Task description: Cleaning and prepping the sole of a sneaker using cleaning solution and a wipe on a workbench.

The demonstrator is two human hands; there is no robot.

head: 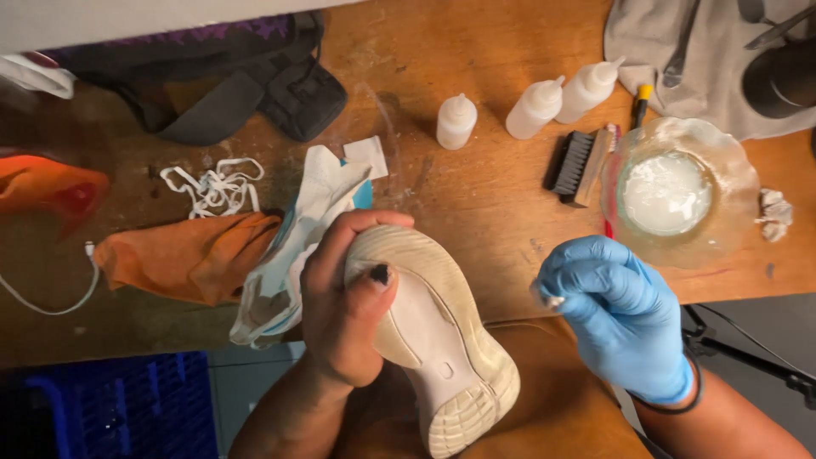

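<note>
My bare left hand (344, 297) grips a white shoe (433, 340) turned sole up over my lap, thumb pressed on the sole. To the right of the shoe and apart from it, my right hand (616, 310) wears a blue glove and pinches a small white wad (552, 299) at its fingertips. Beyond that hand, a glass bowl (731, 170) of white foamy liquid stands on the wooden table (476, 195).
A dark bristle brush (578, 166) lies left of the bowl. Three white squeeze bottles (535, 106) stand at the back. White laces (217, 187), an orange cloth (187, 259), a white-and-blue rag (297, 246), a dark bag (221, 81) and a grey cloth (680, 51) lie around.
</note>
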